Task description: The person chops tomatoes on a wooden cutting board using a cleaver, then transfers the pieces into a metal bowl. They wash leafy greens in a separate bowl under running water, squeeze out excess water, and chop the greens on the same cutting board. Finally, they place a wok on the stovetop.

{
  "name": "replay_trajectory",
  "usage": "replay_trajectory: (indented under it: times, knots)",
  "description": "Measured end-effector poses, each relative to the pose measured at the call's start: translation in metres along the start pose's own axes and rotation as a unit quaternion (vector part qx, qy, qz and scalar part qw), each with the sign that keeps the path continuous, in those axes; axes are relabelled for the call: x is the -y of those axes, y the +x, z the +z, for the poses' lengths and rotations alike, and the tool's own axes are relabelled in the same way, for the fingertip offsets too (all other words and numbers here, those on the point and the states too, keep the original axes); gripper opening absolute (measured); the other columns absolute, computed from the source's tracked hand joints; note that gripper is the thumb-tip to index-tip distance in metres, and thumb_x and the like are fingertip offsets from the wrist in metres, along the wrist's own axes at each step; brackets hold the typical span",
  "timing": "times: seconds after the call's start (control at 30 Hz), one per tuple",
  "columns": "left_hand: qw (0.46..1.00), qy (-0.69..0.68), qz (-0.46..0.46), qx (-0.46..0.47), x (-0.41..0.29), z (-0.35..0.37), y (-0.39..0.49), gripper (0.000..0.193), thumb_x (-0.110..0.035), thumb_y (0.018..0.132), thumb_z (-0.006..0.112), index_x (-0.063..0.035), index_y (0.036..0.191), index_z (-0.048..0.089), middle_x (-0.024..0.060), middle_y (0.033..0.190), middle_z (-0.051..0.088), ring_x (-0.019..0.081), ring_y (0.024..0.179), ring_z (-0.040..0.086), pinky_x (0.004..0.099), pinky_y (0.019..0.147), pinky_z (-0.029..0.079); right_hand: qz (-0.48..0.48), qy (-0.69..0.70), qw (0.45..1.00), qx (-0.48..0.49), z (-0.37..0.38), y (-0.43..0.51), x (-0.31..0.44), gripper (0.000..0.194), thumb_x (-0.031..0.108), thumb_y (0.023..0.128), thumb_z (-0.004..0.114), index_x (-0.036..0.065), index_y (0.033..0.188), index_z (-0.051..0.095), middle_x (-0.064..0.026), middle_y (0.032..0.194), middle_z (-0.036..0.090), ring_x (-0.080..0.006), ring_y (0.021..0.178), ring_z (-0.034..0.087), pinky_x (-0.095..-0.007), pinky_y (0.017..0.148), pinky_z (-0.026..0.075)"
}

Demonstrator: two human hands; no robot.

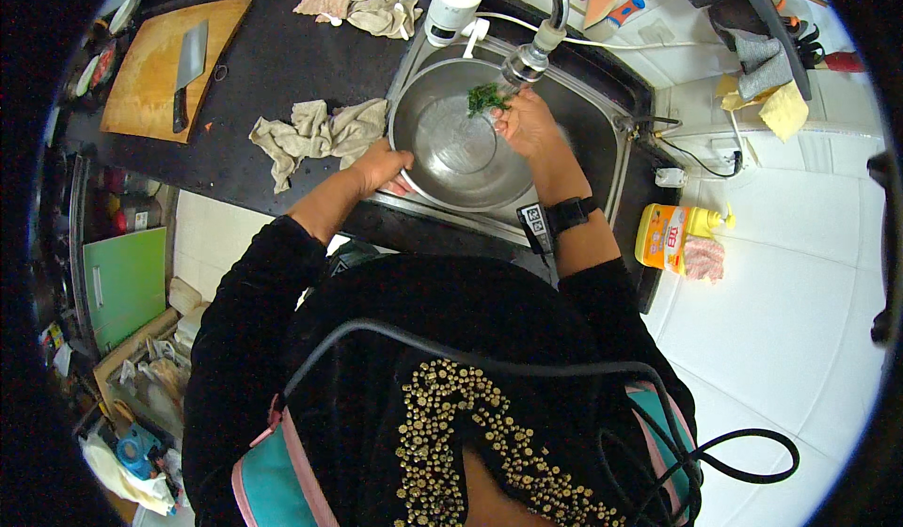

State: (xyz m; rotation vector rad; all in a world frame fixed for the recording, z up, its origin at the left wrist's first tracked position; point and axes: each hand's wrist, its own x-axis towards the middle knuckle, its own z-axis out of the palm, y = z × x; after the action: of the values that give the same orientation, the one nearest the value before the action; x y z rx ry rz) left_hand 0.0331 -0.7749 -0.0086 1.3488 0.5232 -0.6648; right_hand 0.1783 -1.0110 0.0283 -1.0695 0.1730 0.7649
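Note:
A round stainless-steel basin (451,135) rests over the sink (600,114). My left hand (381,167) grips its near left rim, thumb on top and fingers below. In my right hand (528,121) is a small bunch of green leafy herbs (487,99), held over the far right side of the basin. Right above that hand is the end of the faucet (525,65); whether water is running is hard to tell. The bottom of the basin looks shiny and shows a circular ring.
A crumpled beige cloth (317,135) lies left of the basin, with more rags (367,5) behind. A kitchen knife (190,68) lies on a wooden cutting board (148,61) at far left. A yellow pump bottle (663,238) is on the right.

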Motion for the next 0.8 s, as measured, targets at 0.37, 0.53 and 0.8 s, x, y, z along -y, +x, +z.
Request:
replay_trajectory:
  times: [0.37, 0.53, 0.8]
  knots:
    - [0.998, 0.056, -0.006, -0.013, 0.002, 0.006, 0.007, 0.043, -0.012, 0.079, 0.056, 0.0079, 0.115, 0.047, 0.0197, 0.084, 0.066, 0.0261, 0.062, 0.068, 0.0343, 0.052, 0.060, -0.007, -0.246, 0.969, -0.002, -0.002, -0.004, -0.003, 0.035, 0.005, 0.082, 0.062, 0.012, 0.115, 0.054, -0.0036, 0.099, 0.060, -0.0159, 0.087, 0.058, -0.0318, 0.070, 0.050]
    - [0.999, 0.032, -0.016, -0.029, 0.003, 0.008, 0.004, 0.033, -0.014, 0.080, 0.057, 0.0070, 0.104, 0.052, 0.0192, 0.084, 0.065, 0.0263, 0.062, 0.067, 0.0351, 0.052, 0.060, -0.028, -0.153, 0.987, 0.047, -0.014, -0.005, -0.016, 0.040, -0.003, 0.081, 0.058, 0.010, 0.119, 0.054, -0.0049, 0.101, 0.060, -0.0152, 0.081, 0.059, -0.0290, 0.068, 0.050]
    - [1.000, 0.026, -0.005, -0.011, -0.002, 0.010, 0.001, 0.045, -0.011, 0.079, 0.056, 0.0136, 0.113, 0.041, 0.0236, 0.086, 0.064, 0.0305, 0.065, 0.069, 0.0361, 0.053, 0.058, -0.028, -0.401, 0.909, -0.107, -0.027, 0.015, -0.019, 0.038, 0.007, 0.080, 0.066, 0.006, 0.117, 0.055, -0.0049, 0.094, 0.060, -0.0191, 0.078, 0.065, -0.0310, 0.064, 0.051]
